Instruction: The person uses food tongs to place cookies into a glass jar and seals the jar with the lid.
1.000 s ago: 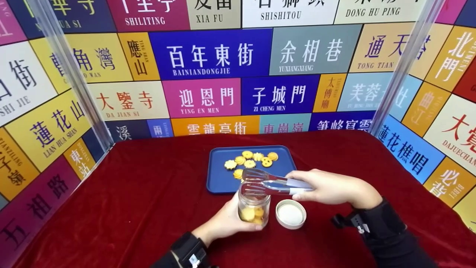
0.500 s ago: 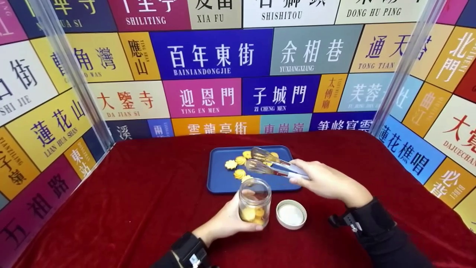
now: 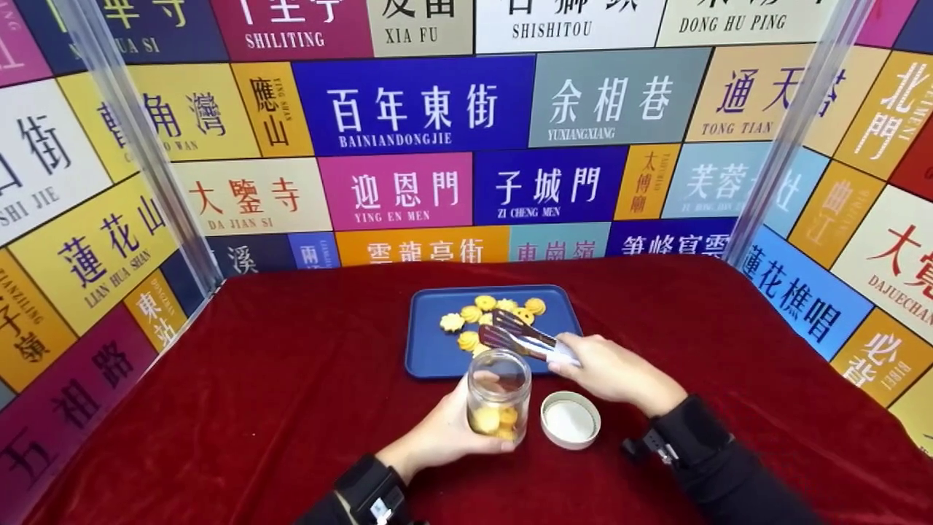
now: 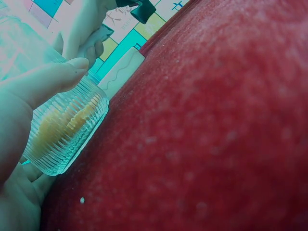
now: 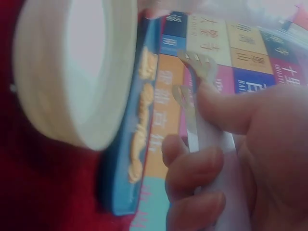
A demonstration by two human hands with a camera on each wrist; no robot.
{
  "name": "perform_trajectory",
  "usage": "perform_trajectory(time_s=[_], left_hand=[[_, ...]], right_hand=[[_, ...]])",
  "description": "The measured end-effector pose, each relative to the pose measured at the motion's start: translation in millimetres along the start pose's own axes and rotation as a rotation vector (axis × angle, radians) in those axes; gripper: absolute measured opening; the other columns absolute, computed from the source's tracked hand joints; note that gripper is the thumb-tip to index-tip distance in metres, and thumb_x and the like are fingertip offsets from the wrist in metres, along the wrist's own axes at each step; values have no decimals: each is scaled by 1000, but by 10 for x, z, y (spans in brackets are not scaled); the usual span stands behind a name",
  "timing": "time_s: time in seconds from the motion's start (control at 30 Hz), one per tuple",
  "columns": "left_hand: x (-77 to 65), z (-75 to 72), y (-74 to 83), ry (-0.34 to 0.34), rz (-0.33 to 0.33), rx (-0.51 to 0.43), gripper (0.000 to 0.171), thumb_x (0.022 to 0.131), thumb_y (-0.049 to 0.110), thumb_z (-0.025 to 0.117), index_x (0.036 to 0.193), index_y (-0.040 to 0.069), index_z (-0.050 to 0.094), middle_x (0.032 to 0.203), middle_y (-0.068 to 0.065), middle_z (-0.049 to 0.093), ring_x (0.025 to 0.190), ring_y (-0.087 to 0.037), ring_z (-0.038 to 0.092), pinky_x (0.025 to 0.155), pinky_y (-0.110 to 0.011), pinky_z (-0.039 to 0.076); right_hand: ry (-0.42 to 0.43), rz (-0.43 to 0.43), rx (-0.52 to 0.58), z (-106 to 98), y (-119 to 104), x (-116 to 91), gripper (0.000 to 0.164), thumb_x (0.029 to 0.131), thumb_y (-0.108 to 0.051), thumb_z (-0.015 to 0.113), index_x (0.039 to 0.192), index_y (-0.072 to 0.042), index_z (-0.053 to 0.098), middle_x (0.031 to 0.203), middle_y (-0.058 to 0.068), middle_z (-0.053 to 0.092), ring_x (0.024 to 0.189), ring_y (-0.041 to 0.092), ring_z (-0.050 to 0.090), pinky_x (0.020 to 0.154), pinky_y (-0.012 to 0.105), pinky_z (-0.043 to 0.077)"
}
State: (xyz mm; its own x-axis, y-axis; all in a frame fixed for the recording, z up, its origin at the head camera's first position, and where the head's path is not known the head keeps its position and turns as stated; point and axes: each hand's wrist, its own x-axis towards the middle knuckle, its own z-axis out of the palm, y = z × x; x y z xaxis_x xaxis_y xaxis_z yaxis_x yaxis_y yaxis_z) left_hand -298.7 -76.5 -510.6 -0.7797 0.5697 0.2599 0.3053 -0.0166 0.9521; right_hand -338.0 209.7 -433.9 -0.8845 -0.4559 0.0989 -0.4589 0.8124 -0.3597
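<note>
My left hand (image 3: 446, 432) grips a clear ribbed glass jar (image 3: 503, 386), its mouth uncovered and tipped slightly. Yellow cookies (image 4: 62, 122) lie at the bottom of the jar in the left wrist view, with the thumb across its side. My right hand (image 3: 623, 373) holds serving tongs (image 3: 521, 337) by their pale handles. Their slotted metal heads overlap the tray just behind the jar mouth, slightly apart. No cookie shows between the heads in the right wrist view. Several piped cookies (image 3: 452, 322) lie on the blue tray (image 3: 423, 357), some partly covered by the tongs.
A round cream lid (image 3: 571, 421) lies inner side up on the red cloth (image 3: 306, 379), right of the jar. It looms large in the right wrist view. Panels with printed place names (image 3: 412, 106) enclose the table's back and sides, with clear posts (image 3: 787, 131) at the corners.
The tongs went from over the jar mouth back to above the tray, then a little nearer and left. The left hand and jar stay in place.
</note>
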Motion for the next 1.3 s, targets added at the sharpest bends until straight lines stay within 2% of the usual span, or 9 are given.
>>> perform_trajectory(time_s=[0.17,0.3,0.5,0.67,0.83,0.97,1.13,1.3], left_hand=[[-3,-4,-6,-3,8,2,86,79,4,93,148,13,43,130,-3,71,118,-26,69,105,-35,54],[-1,-2,-11,-3,16,4,86,78,5,94,147,16,44,131,-3,71,118,-27,69,105,-36,54],[5,-2,-6,8,-1,40,86,78,8,95,147,15,44,130,0,70,118,-24,69,106,-34,54],[2,-3,-8,21,-10,78,87,78,10,96,147,14,44,129,2,70,118,-22,68,106,-33,53],[-3,-1,-12,22,-12,60,87,77,8,96,147,13,44,129,0,71,118,-24,69,105,-33,54],[-1,-1,-10,20,-15,49,87,77,7,96,147,14,45,128,-1,71,117,-25,69,104,-33,54],[5,-1,-3,21,-20,41,84,77,7,96,144,14,46,128,0,71,117,-25,69,104,-33,54],[1,0,2,27,-21,45,84,77,7,96,144,13,46,128,0,70,117,-25,68,104,-33,54]], right_hand=[[17,23,-15,113,-55,12,34,106,-30,67,127,-3,65,100,8,68,89,23,63,81,47,54],[0,37,-36,185,-90,10,40,105,-30,68,132,-1,65,103,10,69,92,26,64,83,48,55],[1,61,-82,253,-101,5,44,104,-30,70,137,-1,64,115,17,71,103,33,68,89,53,57],[18,59,-121,274,-99,0,40,103,-30,71,134,-4,66,110,14,72,98,31,68,83,51,57],[4,64,-121,210,-55,-5,36,102,-29,71,130,-6,67,102,11,70,92,28,66,79,49,55],[-16,77,-115,88,51,-17,28,103,-30,70,122,-9,68,92,5,66,83,24,62,73,45,52],[-39,115,-116,-70,194,-46,20,104,-32,68,112,-14,68,87,2,63,79,22,58,71,42,48],[-69,140,-78,-121,253,-54,22,104,-33,69,112,-12,68,86,2,62,78,22,57,71,40,45]])
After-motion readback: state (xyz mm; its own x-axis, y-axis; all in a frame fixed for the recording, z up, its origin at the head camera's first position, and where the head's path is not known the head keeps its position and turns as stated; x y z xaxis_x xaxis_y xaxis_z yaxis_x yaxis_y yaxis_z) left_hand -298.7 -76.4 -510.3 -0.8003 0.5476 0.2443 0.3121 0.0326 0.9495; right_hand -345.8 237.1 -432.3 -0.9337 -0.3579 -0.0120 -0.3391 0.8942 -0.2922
